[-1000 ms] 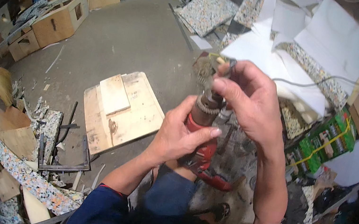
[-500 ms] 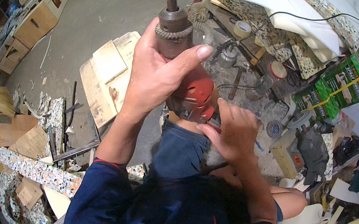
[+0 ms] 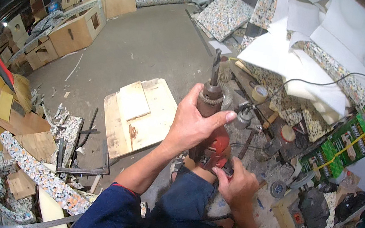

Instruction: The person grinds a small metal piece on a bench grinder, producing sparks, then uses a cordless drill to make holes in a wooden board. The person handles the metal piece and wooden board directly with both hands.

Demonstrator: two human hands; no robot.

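A red power drill (image 3: pixel 217 145) is between my hands above my lap, its chuck (image 3: pixel 213 91) and long drill bit (image 3: pixel 215 68) aimed away from me. My left hand (image 3: pixel 192 128) wraps the drill just behind the chuck, with the thumb lying along the near side. At the rear of the body, my right hand (image 3: pixel 238 181) closes round the handle end; its fingers partly hide the grip. On the floor ahead to the left lies a pale wooden board (image 3: pixel 159 105) with a smaller wood piece (image 3: pixel 134 100) on top.
On the right stand green boxes (image 3: pixel 339 146) tied with yellow strap, near a tape roll (image 3: pixel 260 93), a hammer (image 3: pixel 248 142) and a black cable (image 3: pixel 328 76). White foam sheets (image 3: pixel 294 60) pile up behind. Left are a metal frame (image 3: pixel 84 171), foam offcuts (image 3: pixel 42 175) and a broom (image 3: pixel 22 93).
The view has tilted up and shifted left, showing more far floor and shelving. The drill and both hands sit lower and further right in the picture; both grips stay the same.
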